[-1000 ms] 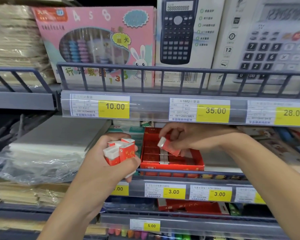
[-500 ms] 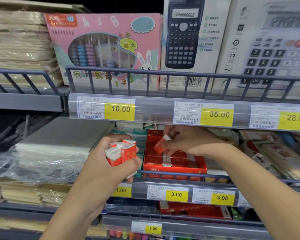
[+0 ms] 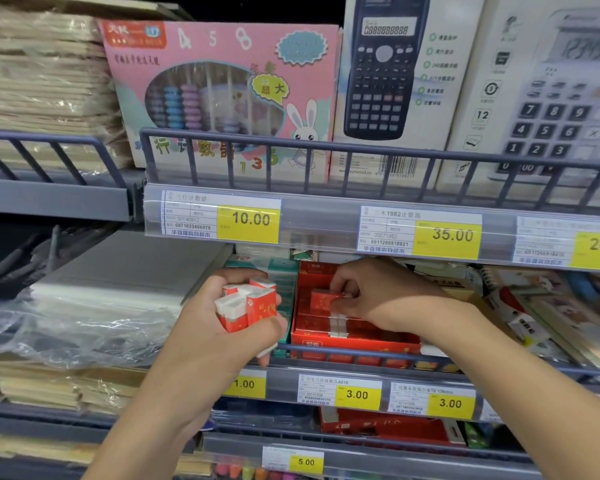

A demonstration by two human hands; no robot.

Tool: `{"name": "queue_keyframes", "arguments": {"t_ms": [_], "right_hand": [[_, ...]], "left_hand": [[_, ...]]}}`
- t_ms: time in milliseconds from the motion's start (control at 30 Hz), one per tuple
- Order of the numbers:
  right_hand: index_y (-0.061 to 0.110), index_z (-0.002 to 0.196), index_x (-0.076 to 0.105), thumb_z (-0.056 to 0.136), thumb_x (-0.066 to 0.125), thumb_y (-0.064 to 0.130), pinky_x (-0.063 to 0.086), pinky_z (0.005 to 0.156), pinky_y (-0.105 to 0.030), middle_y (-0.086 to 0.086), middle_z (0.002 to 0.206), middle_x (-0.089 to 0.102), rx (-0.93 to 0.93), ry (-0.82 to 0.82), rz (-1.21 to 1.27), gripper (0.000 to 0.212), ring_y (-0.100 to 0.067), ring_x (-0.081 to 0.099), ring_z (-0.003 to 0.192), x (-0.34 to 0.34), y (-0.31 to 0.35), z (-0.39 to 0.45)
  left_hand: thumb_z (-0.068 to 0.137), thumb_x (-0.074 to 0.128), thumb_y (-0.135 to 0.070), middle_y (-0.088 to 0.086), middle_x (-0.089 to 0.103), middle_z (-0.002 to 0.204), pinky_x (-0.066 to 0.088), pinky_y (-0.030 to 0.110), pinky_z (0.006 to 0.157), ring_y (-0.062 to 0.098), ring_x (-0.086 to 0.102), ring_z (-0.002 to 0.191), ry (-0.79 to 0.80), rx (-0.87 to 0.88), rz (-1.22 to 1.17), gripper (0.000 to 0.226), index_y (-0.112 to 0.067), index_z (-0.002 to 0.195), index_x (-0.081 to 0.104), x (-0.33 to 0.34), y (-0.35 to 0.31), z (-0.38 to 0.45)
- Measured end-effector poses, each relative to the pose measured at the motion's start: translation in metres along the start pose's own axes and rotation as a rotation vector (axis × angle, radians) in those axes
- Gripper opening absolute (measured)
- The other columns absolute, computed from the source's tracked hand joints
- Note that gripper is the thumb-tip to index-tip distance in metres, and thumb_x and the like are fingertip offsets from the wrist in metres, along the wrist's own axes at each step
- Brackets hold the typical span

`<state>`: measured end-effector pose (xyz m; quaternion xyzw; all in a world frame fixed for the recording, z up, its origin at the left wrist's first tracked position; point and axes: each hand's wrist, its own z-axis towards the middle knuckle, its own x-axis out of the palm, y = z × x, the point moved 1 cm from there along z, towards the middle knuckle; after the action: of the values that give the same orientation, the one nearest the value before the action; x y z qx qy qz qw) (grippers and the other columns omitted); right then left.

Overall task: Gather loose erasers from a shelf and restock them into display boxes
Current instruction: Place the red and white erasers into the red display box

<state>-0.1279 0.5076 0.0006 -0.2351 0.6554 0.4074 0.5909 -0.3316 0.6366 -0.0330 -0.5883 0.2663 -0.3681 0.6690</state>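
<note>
I am in the placing step: my right hand (image 3: pixel 378 296) pinches one red-sleeved eraser (image 3: pixel 323 299) between thumb and curled fingers (image 3: pixel 347 289), holding it low inside the red display box (image 3: pixel 354 337) on the middle shelf, just above the rows already laid there. I cannot tell whether it touches the row beneath it. My left hand (image 3: pixel 222 327) grips a clutch of loose erasers (image 3: pixel 248 304), its fingers wrapped round them from below and behind, held just left of the box and in front of the teal carton (image 3: pixel 284 282).

Judging from this, the box is partly filled and the handful is what remains to go in. The next move, I think, calls for seating the pinched eraser flat and square beside its neighbours, then letting go without dragging it askew. After that the right fingers must reach across to the left and pick a single eraser off the clutch, while the left grip stays firm enough that none slips out toward the shelf rail (image 3: pixel 361 353) below.
</note>
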Motion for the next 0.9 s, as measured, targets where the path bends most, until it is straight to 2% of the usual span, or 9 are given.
{"name": "queue_keyframes", "arguments": {"t_ms": [67,133,200,333,467,567,633,767,900], "right_hand": [[0.034,0.112,0.060,0.088,0.070,0.049,0.051,0.077,-0.028,0.014,0.095,0.062,0.016,-0.040,0.043,0.030,-0.009,0.059,0.086,0.002,0.000,0.003],[0.035,0.107,0.058,0.089,0.070,0.047,0.045,0.067,-0.021,0.015,0.090,0.062,-0.008,-0.089,0.042,0.024,-0.004,0.058,0.080,0.005,0.001,0.005],[0.037,0.101,0.057,0.090,0.069,0.044,0.042,0.063,-0.022,0.014,0.088,0.064,-0.032,-0.120,0.035,0.018,-0.006,0.059,0.078,0.008,0.003,0.006],[0.035,0.100,0.062,0.093,0.065,0.039,0.040,0.072,-0.025,0.013,0.097,0.067,-0.053,-0.155,0.033,0.008,-0.014,0.062,0.091,0.010,0.004,0.006],[0.032,0.114,0.070,0.098,0.055,0.042,0.046,0.082,-0.029,0.009,0.114,0.068,-0.053,-0.114,-0.043,0.024,-0.018,0.062,0.101,0.006,0.006,0.006],[0.033,0.125,0.061,0.094,0.062,0.043,0.039,0.076,-0.027,0.012,0.104,0.059,-0.079,-0.082,-0.056,0.033,-0.012,0.054,0.094,0.009,0.006,0.006],[0.034,0.121,0.059,0.091,0.065,0.039,0.039,0.074,-0.027,0.015,0.098,0.054,-0.089,-0.094,-0.053,0.031,-0.010,0.052,0.090,0.011,0.006,0.006],[0.034,0.112,0.066,0.092,0.066,0.037,0.041,0.076,-0.026,0.012,0.099,0.060,-0.116,-0.150,-0.039,0.020,-0.013,0.056,0.094,0.013,0.006,0.009],[0.038,0.118,0.069,0.093,0.065,0.045,0.036,0.076,-0.023,0.012,0.110,0.068,-0.135,-0.134,-0.044,0.026,-0.008,0.053,0.092,0.012,0.002,0.010]], "left_hand": [[0.053,0.089,-0.034,0.001,0.078,0.101,0.054,0.025,0.060,0.017,0.064,0.058,-0.003,-0.001,0.000,0.046,-0.041,0.095,0.072,0.000,0.000,0.001],[0.053,0.089,-0.034,0.002,0.078,0.100,0.054,0.025,0.059,0.018,0.064,0.058,-0.007,0.000,-0.002,0.046,-0.041,0.096,0.072,-0.001,0.000,0.001],[0.054,0.089,-0.034,0.003,0.078,0.100,0.055,0.026,0.059,0.018,0.064,0.058,-0.008,-0.002,-0.004,0.045,-0.040,0.096,0.072,-0.002,0.000,0.002],[0.054,0.088,-0.033,0.004,0.078,0.099,0.054,0.026,0.059,0.018,0.062,0.058,0.001,-0.002,-0.012,0.044,-0.039,0.094,0.072,-0.003,-0.001,0.001],[0.053,0.088,-0.034,0.004,0.078,0.097,0.054,0.025,0.059,0.017,0.063,0.059,-0.003,-0.003,-0.003,0.045,-0.039,0.095,0.071,-0.004,-0.003,0.001],[0.053,0.088,-0.034,0.004,0.078,0.098,0.054,0.025,0.059,0.017,0.063,0.058,-0.003,0.000,-0.003,0.046,-0.040,0.095,0.071,-0.004,-0.003,0.001],[0.053,0.088,-0.034,0.003,0.078,0.098,0.054,0.025,0.059,0.017,0.063,0.058,0.003,0.002,0.003,0.045,-0.040,0.095,0.071,-0.005,-0.003,0.001],[0.054,0.089,-0.034,0.004,0.078,0.099,0.055,0.025,0.060,0.017,0.063,0.059,0.012,0.001,0.007,0.046,-0.040,0.096,0.071,-0.004,-0.001,0.001],[0.054,0.089,-0.034,0.005,0.078,0.097,0.055,0.026,0.059,0.019,0.063,0.058,0.012,-0.001,0.010,0.046,-0.040,0.096,0.071,-0.002,0.000,0.002]]}}
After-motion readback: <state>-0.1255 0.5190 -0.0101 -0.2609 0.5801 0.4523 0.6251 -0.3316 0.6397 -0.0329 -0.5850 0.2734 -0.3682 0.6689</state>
